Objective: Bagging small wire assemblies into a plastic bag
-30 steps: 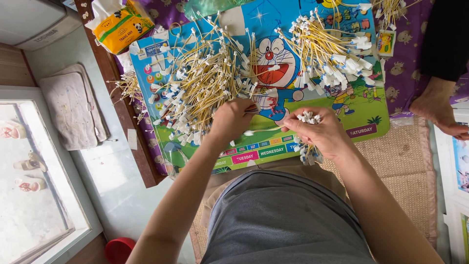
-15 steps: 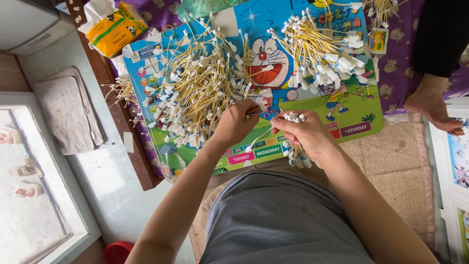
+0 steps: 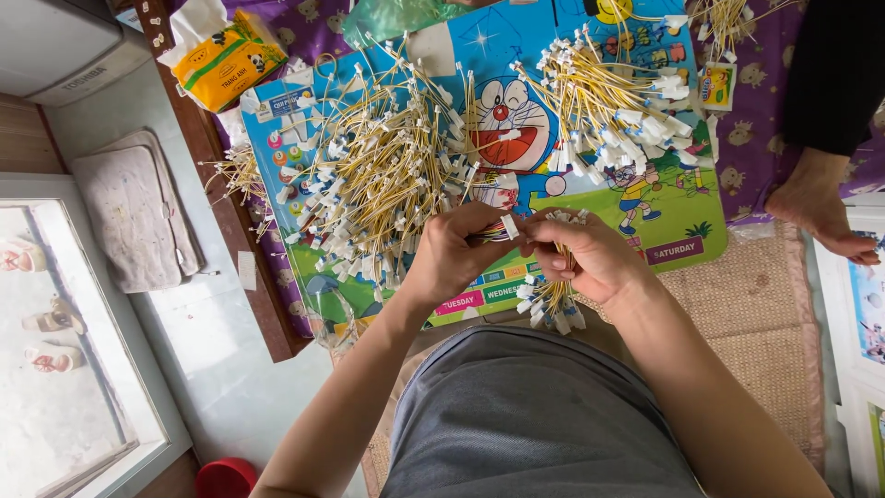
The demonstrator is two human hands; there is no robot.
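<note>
The right hand (image 3: 590, 263) is curling its fingers around a bundle of thin yellow wires with white plastic connector plugs (image 3: 551, 304), whose ends are sticking out both below the palm and above the knuckles. Just beside it, the left hand (image 3: 456, 254) is pinching a single yellow wire with a white plug (image 3: 502, 228) between thumb and fingertips, its plug pointing toward the right hand's fingers and almost touching them. Both hands are hovering over the near edge of a colourful cartoon-printed play mat (image 3: 682, 221). Beyond the left fingertips, a large loose heap of the same yellow wires with white plugs (image 3: 378, 175) is sprawling across the mat. Beyond the right fingertips and off to the side, a second, tidier pile of yellow wires (image 3: 618, 101) is lying, well apart from the hands. Farther still, past the large heap, a yellow tissue packet (image 3: 226, 65) is sitting on purple patterned cloth (image 3: 756, 138). Off to the right of the fingers, another person's bare foot (image 3: 820, 207) is resting on that cloth.
</note>
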